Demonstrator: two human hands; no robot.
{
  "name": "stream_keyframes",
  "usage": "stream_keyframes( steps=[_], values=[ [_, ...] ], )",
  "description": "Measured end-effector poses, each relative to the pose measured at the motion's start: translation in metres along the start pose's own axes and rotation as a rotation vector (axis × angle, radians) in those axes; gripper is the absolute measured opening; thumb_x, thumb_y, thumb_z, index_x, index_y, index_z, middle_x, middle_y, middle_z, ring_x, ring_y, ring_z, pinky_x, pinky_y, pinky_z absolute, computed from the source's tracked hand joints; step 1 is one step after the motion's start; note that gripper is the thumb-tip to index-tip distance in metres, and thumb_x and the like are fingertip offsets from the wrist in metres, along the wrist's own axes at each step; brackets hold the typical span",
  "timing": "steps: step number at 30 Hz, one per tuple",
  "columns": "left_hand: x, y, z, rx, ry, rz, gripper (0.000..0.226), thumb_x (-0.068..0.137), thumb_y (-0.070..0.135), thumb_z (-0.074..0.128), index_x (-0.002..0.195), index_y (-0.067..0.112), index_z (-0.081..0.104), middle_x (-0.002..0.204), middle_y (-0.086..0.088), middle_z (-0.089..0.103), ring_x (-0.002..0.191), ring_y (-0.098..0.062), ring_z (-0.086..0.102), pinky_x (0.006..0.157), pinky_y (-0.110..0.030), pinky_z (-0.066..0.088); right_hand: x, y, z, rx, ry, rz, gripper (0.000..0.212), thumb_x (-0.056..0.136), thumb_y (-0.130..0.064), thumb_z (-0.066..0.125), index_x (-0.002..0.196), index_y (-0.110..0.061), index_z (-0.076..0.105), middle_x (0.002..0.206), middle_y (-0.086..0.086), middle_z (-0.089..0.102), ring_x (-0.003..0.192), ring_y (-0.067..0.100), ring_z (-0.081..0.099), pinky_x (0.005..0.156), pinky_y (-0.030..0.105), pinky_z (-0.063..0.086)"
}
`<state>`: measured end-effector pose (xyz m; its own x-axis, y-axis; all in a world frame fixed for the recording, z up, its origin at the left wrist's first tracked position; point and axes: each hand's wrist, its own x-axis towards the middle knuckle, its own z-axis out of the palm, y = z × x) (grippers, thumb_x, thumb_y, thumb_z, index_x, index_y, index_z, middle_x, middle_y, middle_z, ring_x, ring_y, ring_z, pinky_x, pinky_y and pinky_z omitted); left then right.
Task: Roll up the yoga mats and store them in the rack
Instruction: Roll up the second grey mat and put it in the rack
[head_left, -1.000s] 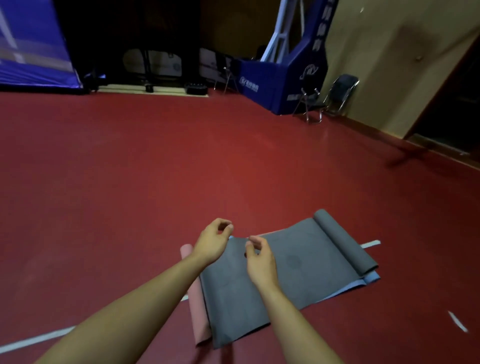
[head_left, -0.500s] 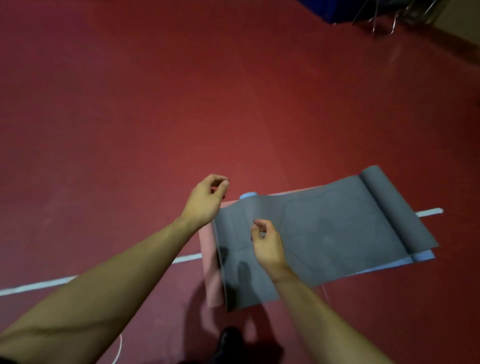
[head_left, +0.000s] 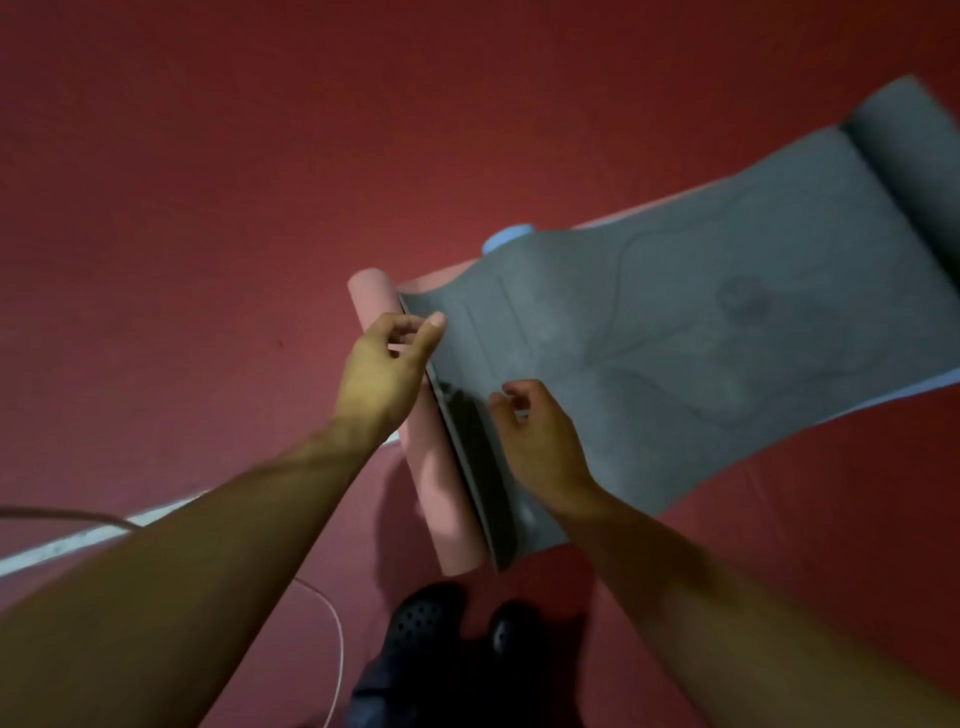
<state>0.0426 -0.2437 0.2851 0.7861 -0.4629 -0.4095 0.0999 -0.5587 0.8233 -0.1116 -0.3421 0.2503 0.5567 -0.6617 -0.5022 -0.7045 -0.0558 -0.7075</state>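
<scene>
A grey yoga mat (head_left: 675, 332) lies spread on top of the stack, its far end rolled up at the upper right. Under it is a pink mat (head_left: 441, 483) whose rolled end shows along the near left side. A blue mat (head_left: 506, 239) peeks out beneath both. My left hand (head_left: 387, 364) pinches the grey mat's near edge, thumb on top, and that edge stands lifted with its dark underside showing. My right hand (head_left: 540, 441) hovers over the grey mat just right of the edge, fingers loosely curled and holding nothing visible.
Red sports floor (head_left: 208, 208) surrounds the mats. A white floor line (head_left: 78, 540) runs in from the left. A thin cable (head_left: 332, 634) curves past my dark shoes (head_left: 421, 618), which stand right at the mats' near end.
The view tilted down from the hall to the mats. Both hands dropped to the grey mat's near edge, and my left hand took hold of it and lifted it.
</scene>
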Motion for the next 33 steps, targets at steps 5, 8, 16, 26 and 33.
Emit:
stream_keyframes(
  steps=[5, 8, 16, 26, 33],
  values=[
    [0.059, -0.109, 0.030, 0.101, -0.079, -0.026, 0.033, 0.090, 0.064, 0.066, 0.097, 0.032, 0.065, 0.101, 0.008, 0.067, 0.091, -0.018, 0.071, 0.085, -0.046, 0.060, 0.066, 0.099, 0.076, -0.082, -0.044, 0.052, 0.038, 0.101, -0.044, 0.059, 0.126, -0.015, 0.060, 0.116, 0.003, 0.065, 0.108, 0.022, 0.064, 0.087, 0.032, 0.047],
    [0.085, -0.162, 0.043, 0.158, -0.102, -0.005, 0.034, 0.089, 0.066, 0.066, 0.097, 0.033, 0.066, 0.099, 0.009, 0.068, 0.086, -0.014, 0.071, 0.080, -0.042, 0.060, 0.094, 0.146, 0.120, -0.127, -0.080, 0.130, 0.046, 0.101, -0.050, 0.056, 0.135, -0.019, 0.055, 0.126, 0.001, 0.063, 0.116, 0.022, 0.062, 0.095, 0.037, 0.050],
    [0.109, -0.258, 0.076, 0.227, -0.183, -0.062, 0.051, 0.081, 0.079, 0.061, 0.104, 0.034, 0.066, 0.104, 0.010, 0.068, 0.091, -0.014, 0.069, 0.076, -0.036, 0.058, 0.133, 0.229, 0.197, -0.197, -0.119, 0.188, 0.063, 0.095, -0.057, 0.062, 0.145, -0.020, 0.050, 0.142, 0.006, 0.058, 0.128, 0.026, 0.057, 0.103, 0.037, 0.049],
    [0.086, -0.286, 0.102, 0.602, -0.263, 0.077, 0.061, 0.088, 0.062, 0.068, 0.135, 0.026, 0.055, 0.128, 0.003, 0.053, 0.112, -0.017, 0.055, 0.084, -0.031, 0.049, 0.101, 0.269, 0.214, -0.329, -0.048, 0.020, 0.024, 0.108, -0.027, 0.048, 0.117, -0.009, 0.061, 0.091, 0.008, 0.066, 0.089, 0.031, 0.068, 0.067, 0.032, 0.040],
    [0.074, -0.228, 0.100, 1.138, -0.304, 0.713, 0.103, 0.071, 0.066, 0.075, 0.155, 0.016, 0.043, 0.158, -0.016, 0.038, 0.145, -0.038, 0.036, 0.119, -0.059, 0.031, 0.054, 0.224, 0.152, -0.512, 0.100, -0.474, 0.017, 0.101, -0.026, 0.054, 0.089, -0.017, 0.063, 0.065, -0.005, 0.060, 0.049, 0.014, 0.061, 0.041, 0.021, 0.034]
  ],
)
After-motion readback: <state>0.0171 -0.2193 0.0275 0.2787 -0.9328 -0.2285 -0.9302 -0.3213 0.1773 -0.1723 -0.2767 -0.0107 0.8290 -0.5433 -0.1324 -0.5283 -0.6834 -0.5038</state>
